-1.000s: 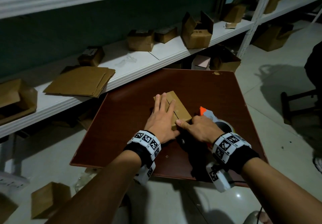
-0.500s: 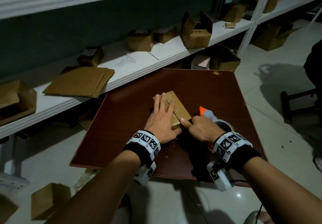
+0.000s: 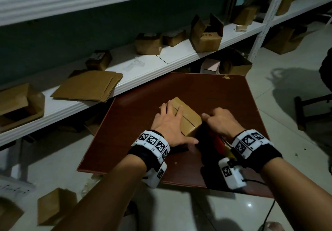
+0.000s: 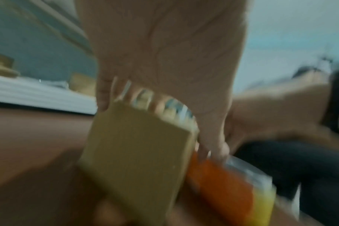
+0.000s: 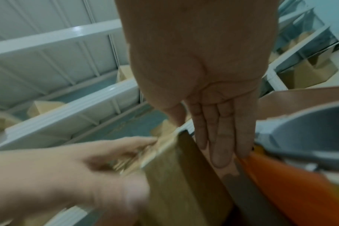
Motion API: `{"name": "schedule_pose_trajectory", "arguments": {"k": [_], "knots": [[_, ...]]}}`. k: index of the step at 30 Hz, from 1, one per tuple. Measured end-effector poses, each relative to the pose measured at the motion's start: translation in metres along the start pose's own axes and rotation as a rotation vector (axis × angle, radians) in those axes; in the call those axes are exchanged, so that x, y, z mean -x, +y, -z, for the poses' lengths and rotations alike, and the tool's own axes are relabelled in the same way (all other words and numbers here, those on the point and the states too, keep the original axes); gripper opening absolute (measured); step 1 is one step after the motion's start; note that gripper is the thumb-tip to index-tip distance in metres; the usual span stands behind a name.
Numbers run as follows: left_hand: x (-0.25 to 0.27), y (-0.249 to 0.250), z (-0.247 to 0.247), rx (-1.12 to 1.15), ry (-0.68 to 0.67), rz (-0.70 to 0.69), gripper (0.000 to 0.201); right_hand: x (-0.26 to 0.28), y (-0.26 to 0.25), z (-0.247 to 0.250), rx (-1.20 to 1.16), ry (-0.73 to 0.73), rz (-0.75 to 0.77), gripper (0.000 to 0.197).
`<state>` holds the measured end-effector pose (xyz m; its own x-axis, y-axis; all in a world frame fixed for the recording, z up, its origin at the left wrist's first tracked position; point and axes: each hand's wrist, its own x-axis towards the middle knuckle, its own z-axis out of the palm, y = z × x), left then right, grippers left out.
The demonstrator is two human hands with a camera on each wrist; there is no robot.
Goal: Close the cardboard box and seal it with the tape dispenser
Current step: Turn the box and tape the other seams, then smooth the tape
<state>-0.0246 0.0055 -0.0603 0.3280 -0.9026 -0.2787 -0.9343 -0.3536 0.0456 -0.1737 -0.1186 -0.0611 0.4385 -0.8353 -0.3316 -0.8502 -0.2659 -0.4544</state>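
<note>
Pressing: left hand (image 3: 170,124) flat on box (image 3: 186,117), fingers straight, close together, holding flaps down.
Right hand: (image 3: 220,121) at box's right side; fingers straight, pressed together in wrist view.
Box: on table (image 3: 224,94), flaps closed; likely light, stiff cardboard; grip by sides.
Dispenser: (image 5: 281,175) orange, beside box, under right wrist.
Writing: none readable.
</note>
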Motion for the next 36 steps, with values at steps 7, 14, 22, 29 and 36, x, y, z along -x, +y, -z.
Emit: {"name": "schedule_pose_trajectory", "arguments": {"k": [7,14,22,29,36], "knots": [[0.005,-0.017,0.022,0.262,0.292,0.135,0.078,0.008,-0.004,0.001,-0.226,-0.120,-0.083,0.053],[-0.010,-0.028,0.004,0.605,0.015,0.290,0.065,0.010,-0.009,-0.016,-0.330,-0.182,-0.145,0.055],[-0.010,-0.025,0.004,0.861,-0.172,0.411,0.103,0.016,-0.013,-0.018,-0.469,-0.251,-0.210,0.072],[-0.008,-0.022,-0.003,1.180,-0.193,0.470,0.102,0.021,-0.011,-0.025,-0.601,-0.308,-0.212,0.068],[-0.007,-0.023,0.001,0.990,-0.179,0.479,0.120,0.018,-0.004,-0.022,-0.559,-0.313,-0.211,0.082]]}}
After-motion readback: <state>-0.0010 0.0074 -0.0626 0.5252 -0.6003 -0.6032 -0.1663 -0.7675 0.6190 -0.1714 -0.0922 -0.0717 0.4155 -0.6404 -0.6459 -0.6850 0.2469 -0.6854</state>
